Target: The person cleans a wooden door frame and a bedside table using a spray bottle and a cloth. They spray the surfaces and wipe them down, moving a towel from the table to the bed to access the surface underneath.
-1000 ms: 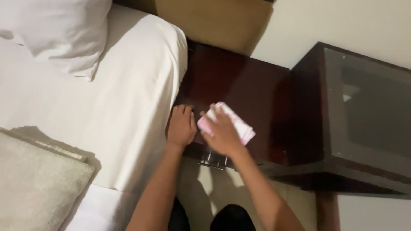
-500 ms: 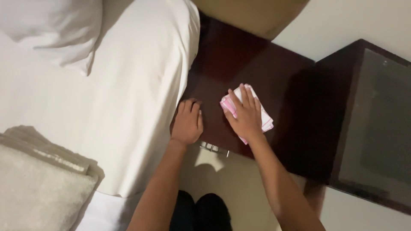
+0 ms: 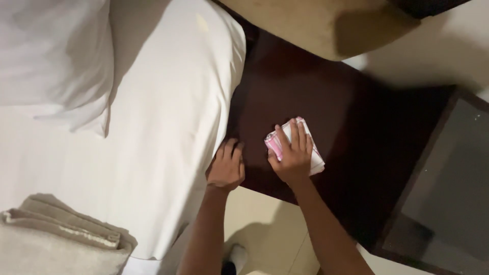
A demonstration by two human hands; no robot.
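Head view, steeply down, close overhead

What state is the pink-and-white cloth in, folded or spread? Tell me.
Folded. The pink-and-white cloth is a small thick pad with stacked edges showing, pressed flat by the right hand on the dark wooden nightstand.

No packages, labels, signs or screens show anywhere in this view
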